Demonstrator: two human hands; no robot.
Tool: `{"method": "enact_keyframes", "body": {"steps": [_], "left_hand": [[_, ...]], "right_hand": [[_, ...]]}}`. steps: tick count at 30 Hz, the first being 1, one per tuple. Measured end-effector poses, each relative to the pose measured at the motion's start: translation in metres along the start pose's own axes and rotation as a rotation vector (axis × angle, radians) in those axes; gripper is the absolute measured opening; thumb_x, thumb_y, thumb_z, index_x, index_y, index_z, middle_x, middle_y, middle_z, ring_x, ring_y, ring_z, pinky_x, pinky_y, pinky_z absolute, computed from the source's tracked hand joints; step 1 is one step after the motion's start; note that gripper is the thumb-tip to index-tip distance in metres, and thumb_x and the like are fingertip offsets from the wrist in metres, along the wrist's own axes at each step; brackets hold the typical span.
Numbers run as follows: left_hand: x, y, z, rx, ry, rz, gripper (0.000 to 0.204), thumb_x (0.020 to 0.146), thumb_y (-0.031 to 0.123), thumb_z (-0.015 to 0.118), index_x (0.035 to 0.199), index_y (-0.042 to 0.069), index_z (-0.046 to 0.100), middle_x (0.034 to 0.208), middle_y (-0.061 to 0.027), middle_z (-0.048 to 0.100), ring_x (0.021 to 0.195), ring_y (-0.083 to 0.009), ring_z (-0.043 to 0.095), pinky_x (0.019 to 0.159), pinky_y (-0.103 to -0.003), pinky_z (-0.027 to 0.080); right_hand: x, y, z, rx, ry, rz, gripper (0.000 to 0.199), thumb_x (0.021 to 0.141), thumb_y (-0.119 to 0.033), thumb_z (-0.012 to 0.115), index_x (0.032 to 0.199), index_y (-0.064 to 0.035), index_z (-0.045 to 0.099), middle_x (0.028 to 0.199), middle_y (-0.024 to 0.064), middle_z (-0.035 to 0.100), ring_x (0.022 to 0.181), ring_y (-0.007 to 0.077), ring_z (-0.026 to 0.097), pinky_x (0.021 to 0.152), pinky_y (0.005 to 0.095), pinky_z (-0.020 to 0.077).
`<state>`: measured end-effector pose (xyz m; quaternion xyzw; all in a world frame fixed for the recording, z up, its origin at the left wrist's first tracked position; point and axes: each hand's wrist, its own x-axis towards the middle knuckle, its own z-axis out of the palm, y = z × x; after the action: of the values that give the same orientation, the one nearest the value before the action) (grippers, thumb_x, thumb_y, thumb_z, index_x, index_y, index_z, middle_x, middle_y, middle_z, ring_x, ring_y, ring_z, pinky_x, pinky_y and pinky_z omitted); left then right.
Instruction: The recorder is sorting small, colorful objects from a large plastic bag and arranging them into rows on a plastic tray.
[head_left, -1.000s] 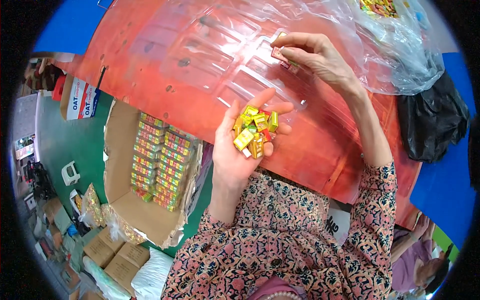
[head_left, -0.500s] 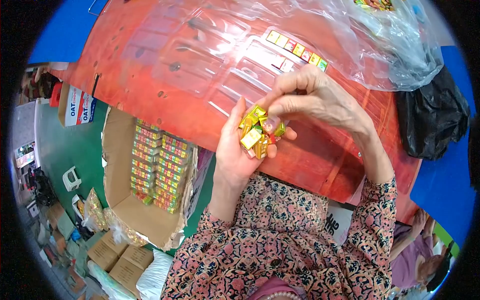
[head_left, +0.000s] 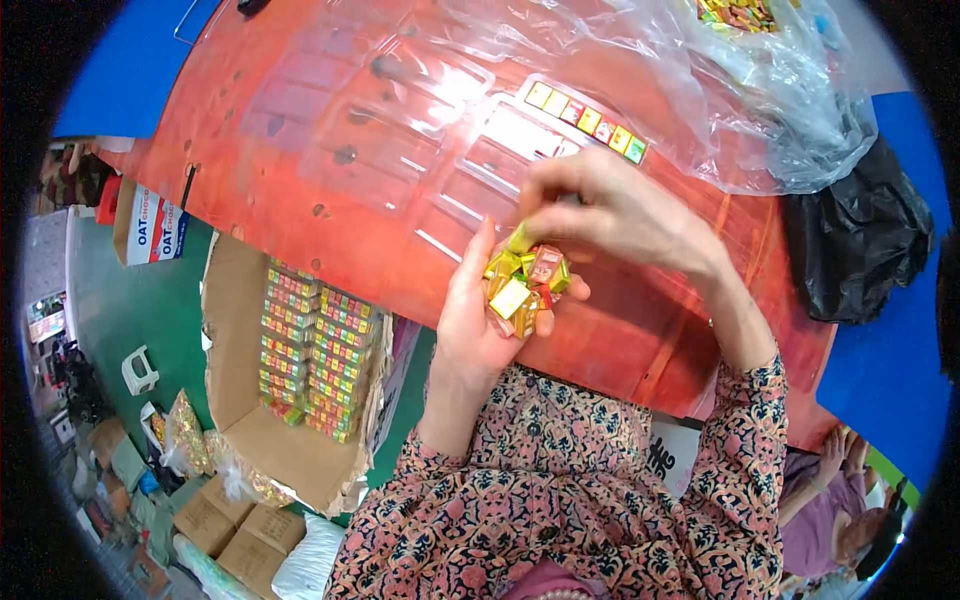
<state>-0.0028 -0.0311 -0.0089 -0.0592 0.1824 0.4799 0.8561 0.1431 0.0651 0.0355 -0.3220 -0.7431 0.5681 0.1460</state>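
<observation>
Fingers of the right hand [head_left: 610, 215], back from the clear plastic tray [head_left: 470, 140] on the red counter [head_left: 280, 150], pinch one small foil-wrapped sweet from the pile [head_left: 522, 285] cupped in the open left hand [head_left: 485, 330].

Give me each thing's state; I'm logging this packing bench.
left hand: open, cupping wrapped candies.
right hand: fingertips pinching one candy from the pile.
clear tray: one row filled, the rest unfilled.
cardboard box: open, part-filled with stacked packs.
black bag: crumpled.
</observation>
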Motion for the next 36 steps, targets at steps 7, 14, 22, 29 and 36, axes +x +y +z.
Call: {"method": "enact_keyframes", "body": {"steps": [7,14,22,29,36], "left_hand": [[-0.004,0.009,-0.001,-0.019,-0.051,0.033,0.054,0.094,0.042,0.029,0.124,-0.002,0.041,0.110,-0.0218,0.054,0.084,-0.0258,0.061,0.043,-0.026,0.053],[-0.012,0.014,-0.007,-0.056,-0.047,0.067,0.052,0.094,0.040,0.030,0.124,-0.001,0.041,0.111,-0.0223,0.054,0.085,-0.0272,0.061,0.044,-0.026,0.053],[-0.013,0.020,-0.008,-0.221,-0.127,0.162,0.055,0.093,0.040,0.031,0.129,-0.001,0.035,0.126,-0.0263,0.041,0.108,-0.0356,0.051,0.063,-0.036,0.058],[-0.007,0.018,0.003,-0.395,-0.178,0.211,0.053,0.094,0.037,0.031,0.132,-0.001,0.030,0.133,-0.0287,0.030,0.125,-0.0422,0.031,0.091,-0.054,0.042],[-0.006,0.018,-0.008,-0.280,-0.149,0.304,0.052,0.094,0.037,0.032,0.130,0.000,0.033,0.125,-0.0241,0.043,0.118,-0.0364,0.042,0.096,-0.054,0.037]], "right_hand": [[0.039,0.022,-0.042,-0.485,0.307,-0.092,0.013,0.079,-0.013,0.058,0.083,-0.0008,0.059,0.069,0.0088,0.059,0.063,0.0165,0.056,0.060,0.0300,0.0436],[0.051,0.033,-0.027,-0.668,0.280,-0.025,0.015,0.078,-0.015,0.059,0.083,-0.0015,0.061,0.077,0.0127,0.061,0.071,0.0276,0.060,0.065,0.0367,0.0462],[0.046,0.032,-0.019,-0.881,0.394,-0.068,0.015,0.072,-0.014,0.064,0.080,-0.0026,0.065,0.079,0.0121,0.061,0.074,0.0311,0.059,0.066,0.0392,0.0458],[0.027,0.035,-0.018,-0.592,0.440,-0.062,0.011,0.072,-0.008,0.064,0.080,-0.0002,0.065,0.072,0.0108,0.059,0.067,0.0225,0.058,0.061,0.0327,0.0452],[-0.008,-0.011,0.017,-0.300,0.299,-0.359,0.016,0.071,-0.004,0.066,0.086,0.0004,0.065,0.075,0.0076,0.058,0.065,0.0161,0.057,0.057,0.0270,0.0449]]}}
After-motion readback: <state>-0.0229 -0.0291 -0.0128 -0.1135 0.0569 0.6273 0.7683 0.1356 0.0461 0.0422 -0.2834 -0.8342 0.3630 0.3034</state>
